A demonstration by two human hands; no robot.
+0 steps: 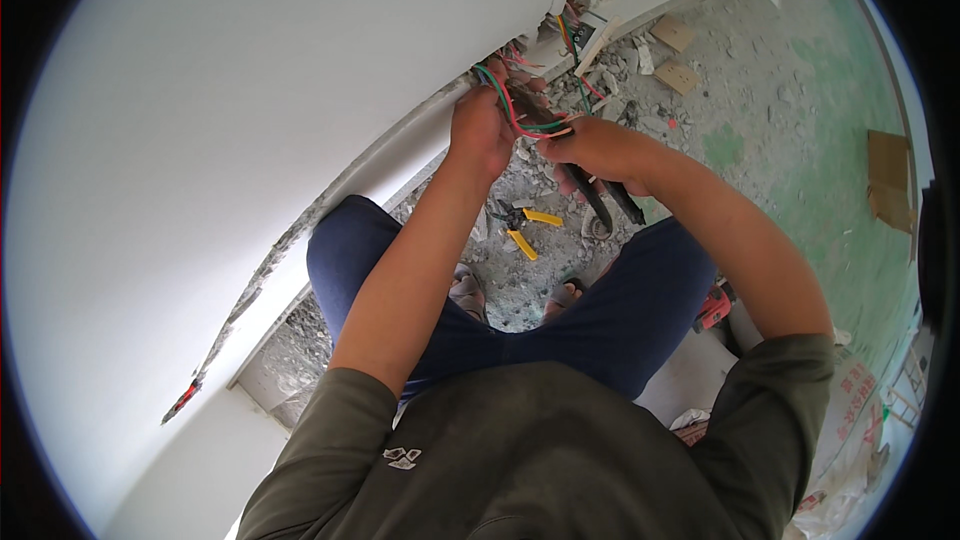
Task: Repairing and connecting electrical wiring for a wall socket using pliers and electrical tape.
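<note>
My left hand (482, 132) is closed on a bunch of green and red electrical wires (511, 114) that come out at the foot of the white wall. Just to its right, my right hand (590, 148) grips black-handled pliers (588, 197), the handles pointing down toward my right knee. The wires loop across to the right hand's fingers, with bare copper-coloured ends there. The pliers' jaws are partly hidden among wires and fingers, so what they touch cannot be made out. Below, between my feet, yellow-handled pliers (541, 217) lie spread on the rubble.
More loose wires (570, 40) hang from the wall beside a wall box (590, 32). Rubble and square plates (677, 77) lie on the dusty floor. A red power tool (714, 307) rests by my right leg; a brown cardboard box (888, 180) stands far right. The wall (250, 70) borders my left side.
</note>
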